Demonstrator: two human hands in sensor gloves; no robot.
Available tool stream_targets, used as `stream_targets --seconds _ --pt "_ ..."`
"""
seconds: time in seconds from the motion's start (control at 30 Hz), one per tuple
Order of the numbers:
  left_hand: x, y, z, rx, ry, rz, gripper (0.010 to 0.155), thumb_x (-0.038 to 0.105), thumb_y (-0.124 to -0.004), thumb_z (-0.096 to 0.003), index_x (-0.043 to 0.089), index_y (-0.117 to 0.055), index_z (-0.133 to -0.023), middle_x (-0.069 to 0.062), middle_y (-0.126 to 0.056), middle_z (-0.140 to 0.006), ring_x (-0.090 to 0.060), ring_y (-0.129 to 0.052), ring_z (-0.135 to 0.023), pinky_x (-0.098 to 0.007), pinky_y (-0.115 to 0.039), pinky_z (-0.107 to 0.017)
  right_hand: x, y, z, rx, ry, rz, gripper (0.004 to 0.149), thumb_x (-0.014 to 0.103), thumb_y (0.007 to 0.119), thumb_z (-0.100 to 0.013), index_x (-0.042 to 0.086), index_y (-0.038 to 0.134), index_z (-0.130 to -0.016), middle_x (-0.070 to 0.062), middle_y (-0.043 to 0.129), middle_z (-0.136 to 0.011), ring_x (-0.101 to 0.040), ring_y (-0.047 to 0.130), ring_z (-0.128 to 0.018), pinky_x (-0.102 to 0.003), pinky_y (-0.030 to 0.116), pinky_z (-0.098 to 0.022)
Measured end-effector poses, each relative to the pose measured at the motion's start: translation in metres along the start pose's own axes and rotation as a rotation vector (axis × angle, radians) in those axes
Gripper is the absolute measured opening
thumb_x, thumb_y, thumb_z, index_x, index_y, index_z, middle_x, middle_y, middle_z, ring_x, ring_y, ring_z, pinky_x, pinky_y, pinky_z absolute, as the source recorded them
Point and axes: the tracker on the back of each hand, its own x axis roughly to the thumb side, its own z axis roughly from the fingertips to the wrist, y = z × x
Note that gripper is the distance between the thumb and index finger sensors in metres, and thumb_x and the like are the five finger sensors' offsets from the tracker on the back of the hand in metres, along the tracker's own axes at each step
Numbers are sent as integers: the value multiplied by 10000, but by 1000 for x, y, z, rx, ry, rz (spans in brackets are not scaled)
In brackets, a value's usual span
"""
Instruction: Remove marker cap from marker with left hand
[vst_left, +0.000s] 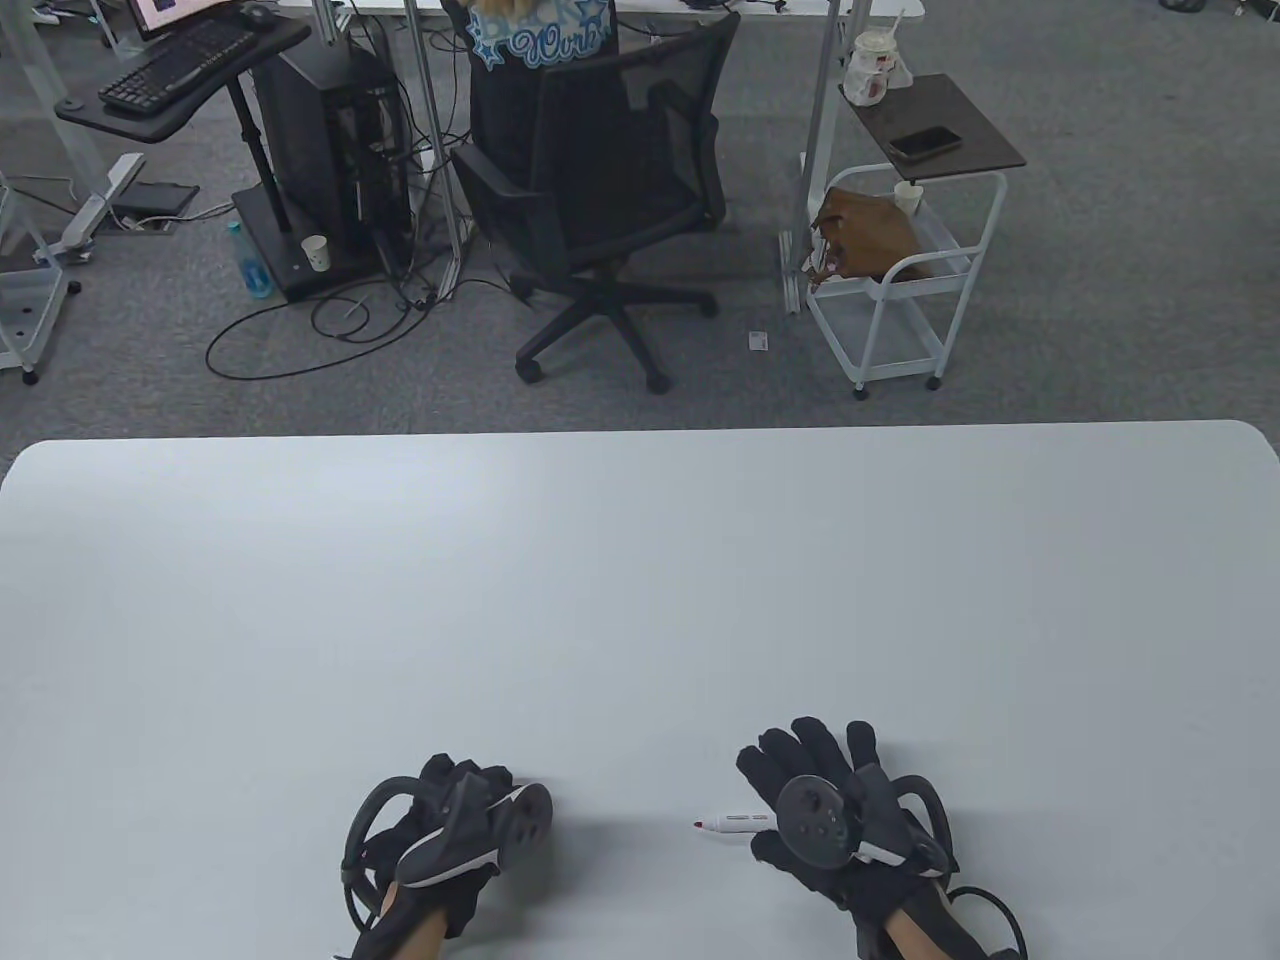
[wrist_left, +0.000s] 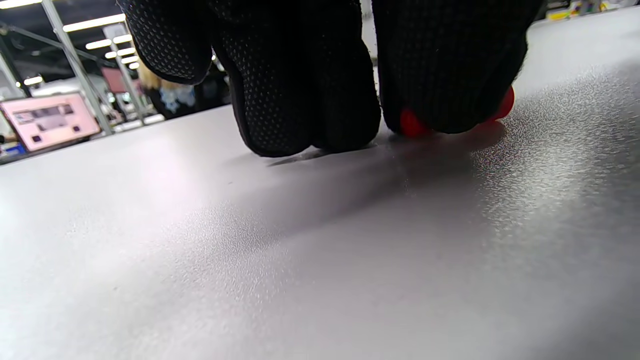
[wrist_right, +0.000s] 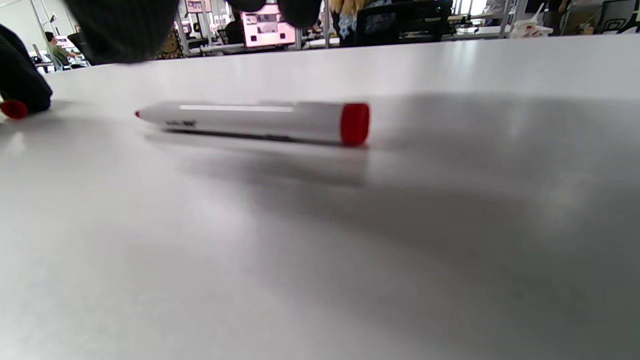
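The white marker (vst_left: 735, 823) lies flat on the table, cap off, its red tip pointing left and its red end plug visible in the right wrist view (wrist_right: 260, 121). My right hand (vst_left: 800, 765) hovers over its right end with fingers spread; its fingers (wrist_right: 125, 30) hang above the marker without touching it. My left hand (vst_left: 470, 790) is curled, with fingertips down on the table. It grips the red marker cap (wrist_left: 410, 122) against the surface. The cap also shows in the right wrist view (wrist_right: 13, 109). It is hidden in the table view.
The white table (vst_left: 640, 600) stretches far ahead of both hands. Beyond its far edge stand an office chair (vst_left: 600, 190) and a white cart (vst_left: 900, 280) on the floor.
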Motion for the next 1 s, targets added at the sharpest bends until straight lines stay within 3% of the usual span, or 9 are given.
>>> stream_targets --seconds 0.1,0.27,0.4,0.57,0.83,1.0 --pt "0 0 0 -25 -5 8 476 523 -811 -471 463 -743 -939 126 -884 -933 -161 -937 -880 -522 -628 -756 0 0 0 6 2 1 771 547 716 -436 340 390 -1104 -74 428 -1184 -409 336 -1119 -686 200 -736" --pt "-1 2 3 -77 -23 36 622 553 -765 -490 374 -622 -1068 73 -791 -1043 -202 -856 -975 -548 -586 -772 1 0 0 16 6 2 767 545 715 -437 339 395 -1103 -77 431 -1183 -408 340 -1118 -685 202 -737" --pt "-1 12 10 8 -55 119 742 611 -689 -506 306 -482 -1149 -9 -660 -1151 -309 -731 -1069 -589 -537 -780 -1 -1 0 11 12 -4 764 544 713 -438 340 396 -1103 -74 431 -1183 -406 339 -1119 -684 202 -737" --pt "6 21 16 71 -118 151 777 666 -571 -523 288 -401 -1180 -45 -586 -1202 -360 -648 -1124 -628 -491 -783 -3 -1 -1 6 21 -14 761 542 713 -438 340 400 -1102 -74 433 -1181 -407 340 -1118 -683 203 -739" --pt "8 30 24 177 -216 290 835 699 -510 -524 257 -300 -1201 -95 -454 -1258 -440 -532 -1161 -655 -458 -779 -5 -4 1 -20 24 -36 758 543 709 -439 341 401 -1101 -72 432 -1182 -402 340 -1120 -683 203 -740" --pt "10 38 32 256 -236 281 835 704 -509 -523 269 -295 -1202 -95 -439 -1266 -446 -514 -1169 -663 -448 -780 -7 -4 0 -18 34 -38 756 543 707 -440 341 401 -1101 -72 432 -1182 -402 341 -1119 -682 204 -740"
